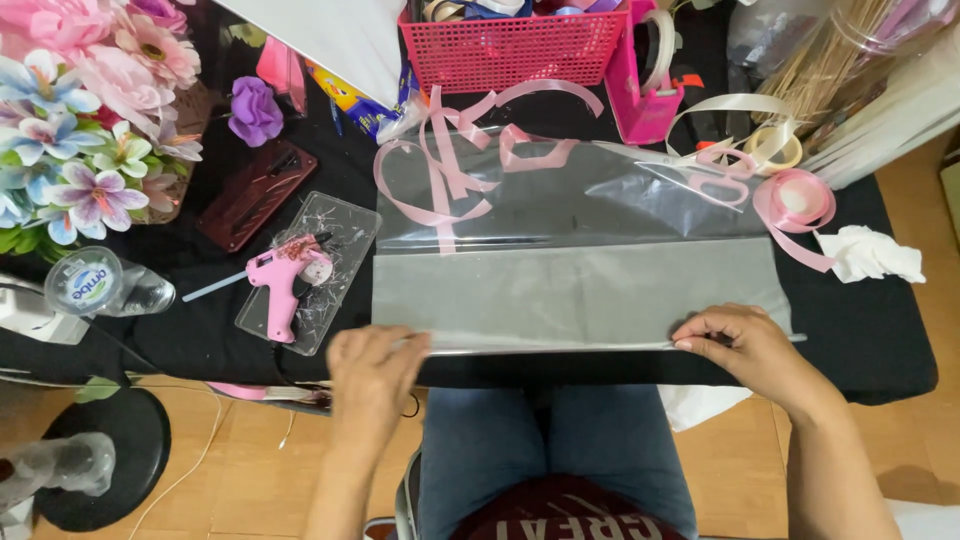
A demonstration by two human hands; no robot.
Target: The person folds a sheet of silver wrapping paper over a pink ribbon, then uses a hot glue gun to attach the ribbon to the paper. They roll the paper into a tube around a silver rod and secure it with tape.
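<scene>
Clear, glossy cellophane sheet (575, 250), rectangular, lies flat across the middle of the black-covered table (870, 330), its near half folded over so it reads grey and doubled. The near edge runs along the table's front, straight between both hands.

Left hand (372, 372): fingers curled down on the sheet's near-left corner, pinching the folded edge. Right hand (742, 345): fingers bent and closed on the near-right corner, thumb tucked beneath; the hold looks like a pinch on both layers.

Judgement on technique: the fold should keep even tension from both ends, with corners matched before any crease is pressed, since the film is slippery and will skew if one side leads. Pressing from the middle outward should avoid trapped air.

Loose pink satin ribbon strips (445, 170) rest on the far-left part of the sheet and could shift with it. A pink ribbon roll (797, 200) sits just beyond the far-right corner, a crumpled white tissue (868, 254) beside it. A pink hot glue gun (283, 280) lies on a clear plastic tray (345, 225) left of the sheet, apart from it. A red mesh plastic basket (510, 50) stands behind.
</scene>
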